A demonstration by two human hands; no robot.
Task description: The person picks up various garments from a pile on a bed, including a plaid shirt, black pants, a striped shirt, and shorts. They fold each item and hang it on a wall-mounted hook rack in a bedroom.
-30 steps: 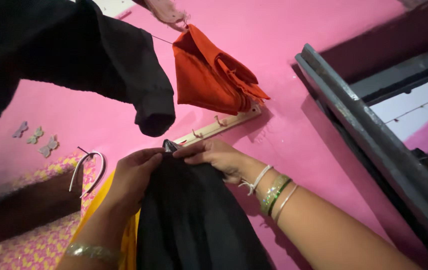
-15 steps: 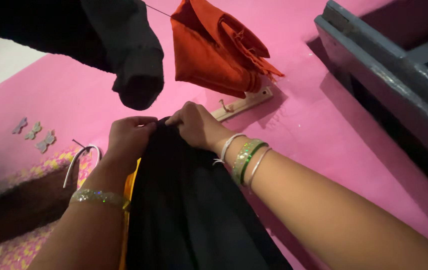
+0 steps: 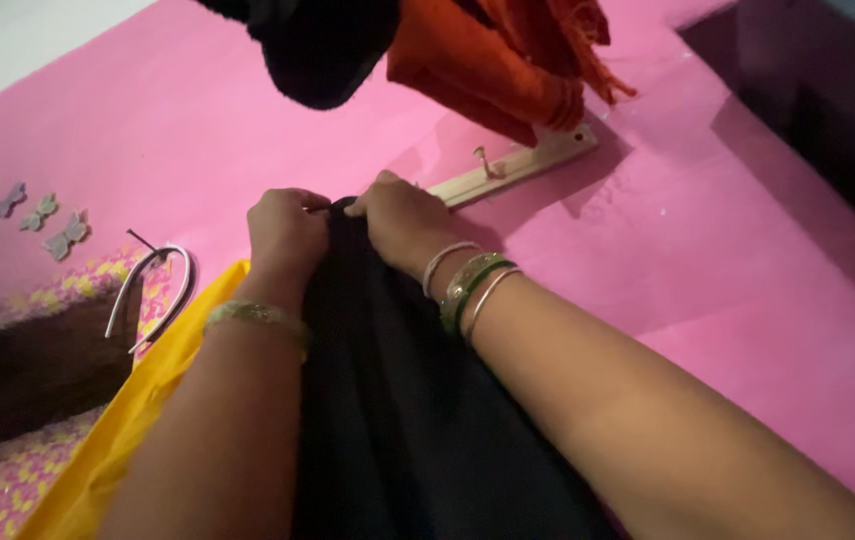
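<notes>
A black garment (image 3: 397, 400) hangs down against the pink wall (image 3: 727, 260), and both my hands grip its top edge. My left hand (image 3: 285, 232) is closed on the cloth at the left, with a glittery bangle on the wrist. Beside it, almost touching, my right hand (image 3: 399, 222) pinches the same edge, wearing several bangles and a white thread. Both hands are pressed up to the wooden hook rail (image 3: 522, 167), just left of a metal hook (image 3: 482, 158). What the cloth hangs from is hidden by my fingers.
A yellow cloth (image 3: 137, 400) hangs to the left of the black garment. Above, an orange cloth (image 3: 487, 60) and a dark sleeve (image 3: 322, 45) hang down. A white hairband (image 3: 152, 295) and butterfly stickers (image 3: 42, 215) are on the wall at left. A dark door frame (image 3: 827, 110) stands at right.
Both hands have lifted the black garment's top edge up to the hook rail, and the view has tilted down so the hanging clothes slid toward the top.
</notes>
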